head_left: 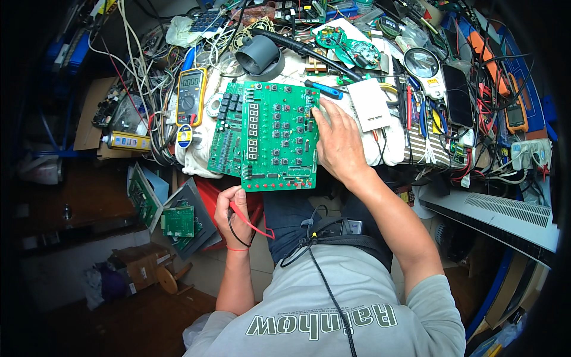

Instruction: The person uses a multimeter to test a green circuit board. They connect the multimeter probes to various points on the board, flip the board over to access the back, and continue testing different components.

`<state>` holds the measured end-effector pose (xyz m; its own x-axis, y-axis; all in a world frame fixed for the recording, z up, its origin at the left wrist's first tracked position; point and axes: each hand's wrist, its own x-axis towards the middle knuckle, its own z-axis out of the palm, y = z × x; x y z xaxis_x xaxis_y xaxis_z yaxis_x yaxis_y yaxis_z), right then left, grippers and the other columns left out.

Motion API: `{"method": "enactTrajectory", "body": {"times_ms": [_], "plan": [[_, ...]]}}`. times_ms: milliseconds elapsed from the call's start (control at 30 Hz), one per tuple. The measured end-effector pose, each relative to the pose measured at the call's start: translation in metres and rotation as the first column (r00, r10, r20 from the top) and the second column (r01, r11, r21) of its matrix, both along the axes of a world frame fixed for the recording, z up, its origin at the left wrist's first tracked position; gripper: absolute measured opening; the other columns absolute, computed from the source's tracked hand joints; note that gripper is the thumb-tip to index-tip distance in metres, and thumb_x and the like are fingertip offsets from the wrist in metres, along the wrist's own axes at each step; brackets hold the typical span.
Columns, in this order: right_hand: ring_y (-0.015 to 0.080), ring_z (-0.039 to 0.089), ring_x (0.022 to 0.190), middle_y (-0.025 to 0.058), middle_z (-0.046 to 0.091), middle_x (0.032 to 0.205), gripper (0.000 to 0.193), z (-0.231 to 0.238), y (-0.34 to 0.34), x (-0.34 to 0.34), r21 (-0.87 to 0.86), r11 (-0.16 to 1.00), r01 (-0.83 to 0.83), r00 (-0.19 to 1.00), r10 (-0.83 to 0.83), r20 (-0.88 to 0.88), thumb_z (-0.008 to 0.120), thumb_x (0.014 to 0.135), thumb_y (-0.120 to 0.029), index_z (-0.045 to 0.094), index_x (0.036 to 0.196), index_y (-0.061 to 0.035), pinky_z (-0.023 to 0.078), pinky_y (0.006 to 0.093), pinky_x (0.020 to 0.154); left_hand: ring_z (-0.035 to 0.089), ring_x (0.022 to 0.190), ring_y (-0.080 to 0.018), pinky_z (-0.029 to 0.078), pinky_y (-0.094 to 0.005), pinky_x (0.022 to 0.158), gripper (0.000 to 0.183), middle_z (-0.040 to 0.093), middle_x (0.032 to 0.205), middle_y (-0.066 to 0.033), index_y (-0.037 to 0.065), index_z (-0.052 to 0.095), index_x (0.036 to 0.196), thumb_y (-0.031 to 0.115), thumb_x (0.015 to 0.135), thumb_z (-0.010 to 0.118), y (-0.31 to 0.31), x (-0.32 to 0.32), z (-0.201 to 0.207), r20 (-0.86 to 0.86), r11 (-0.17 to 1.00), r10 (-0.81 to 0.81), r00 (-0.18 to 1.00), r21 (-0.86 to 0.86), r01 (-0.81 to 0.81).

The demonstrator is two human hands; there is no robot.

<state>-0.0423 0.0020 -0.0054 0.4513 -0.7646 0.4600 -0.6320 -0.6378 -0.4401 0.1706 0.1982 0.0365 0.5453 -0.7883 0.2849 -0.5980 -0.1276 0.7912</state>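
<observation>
A: Here you are, both hands on that rectangular green circuit board [282,137] with the white-segment display, right in the centre. What's the grip?

B: Your right hand [342,143] is closed on its edge at 3 o'clock; your left hand [225,215] pinches the corner at 7, a thin red cord [253,222] looping beside it. Behind, at 9 o'clock, peeks a second green board with black block components [227,128].

A: And the step?

B: I'd call it steadying the board face-up. The next move calls for fingertips on the edges, off those buttons.

A: Any writing?

B: Bold outlined letters cross your grey cotton T-shirt [369,285]. Up at 10 o'clock, your yellow-cased multimeter [190,101] shows digits on its grey screen. The board's own print is too small to tell.
</observation>
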Motion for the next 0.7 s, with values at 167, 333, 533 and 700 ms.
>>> {"method": "enactTrajectory", "body": {"times_ms": [167, 333, 533, 700], "plan": [[0.0398, 0.062, 0.130, 0.0200, 0.059, 0.145, 0.062, 0.020, 0.009, -0.003, -0.027, 0.998, -0.049, 0.975, 0.054, 0.216, 0.071, 0.085, 0.002, 0.060, 0.145, -0.0023, 0.052, 0.0494, 0.108, 0.056, 0.081, -0.0104, 0.049, -0.0267, 0.076, 0.015, 0.063, 0.091, -0.0016, -0.002, 0.069, 0.117, 0.009, 0.106, 0.071, 0.005, 0.005, 0.002, -0.083, 0.997, 0.075, 0.994, -0.027, -0.078], [0.0318, 0.073, 0.101, 0.0104, 0.071, 0.119, 0.058, 0.059, 0.049, 0.001, -0.017, 0.818, -0.574, 0.719, 0.515, 0.467, 0.081, 0.086, -0.009, 0.065, 0.141, -0.0105, 0.059, 0.0439, 0.082, 0.050, 0.076, -0.0160, 0.044, -0.0306, 0.070, 0.024, 0.056, 0.095, -0.0087, -0.002, 0.063, 0.120, 0.000, 0.097, 0.062, 0.011, 0.001, 0.039, 0.220, 0.988, -0.095, 0.971, -0.099, 0.119], [0.0237, 0.067, 0.082, 0.0021, 0.067, 0.102, 0.042, 0.087, 0.072, 0.009, -0.104, 0.638, -0.763, 0.512, 0.696, 0.504, 0.082, 0.090, -0.027, 0.074, 0.131, -0.0214, 0.054, 0.0376, 0.070, 0.056, 0.072, -0.0229, 0.045, -0.0363, 0.060, 0.032, 0.061, 0.092, -0.0113, 0.001, 0.064, 0.120, 0.012, 0.092, 0.074, -0.012, -0.021, 0.077, 0.364, 0.882, -0.413, 0.835, -0.070, 0.467], [0.0194, 0.065, 0.077, -0.0004, 0.066, 0.099, 0.035, 0.091, 0.068, -0.007, -0.223, 0.729, -0.647, 0.594, 0.666, 0.451, 0.080, 0.090, -0.024, 0.077, 0.125, -0.0199, 0.052, 0.0352, 0.068, 0.063, 0.079, -0.0273, 0.051, -0.0380, 0.064, 0.041, 0.064, 0.102, -0.0138, 0.002, 0.066, 0.123, 0.016, 0.088, 0.082, -0.035, -0.034, 0.088, 0.388, 0.806, -0.541, 0.746, -0.013, 0.591]]}}
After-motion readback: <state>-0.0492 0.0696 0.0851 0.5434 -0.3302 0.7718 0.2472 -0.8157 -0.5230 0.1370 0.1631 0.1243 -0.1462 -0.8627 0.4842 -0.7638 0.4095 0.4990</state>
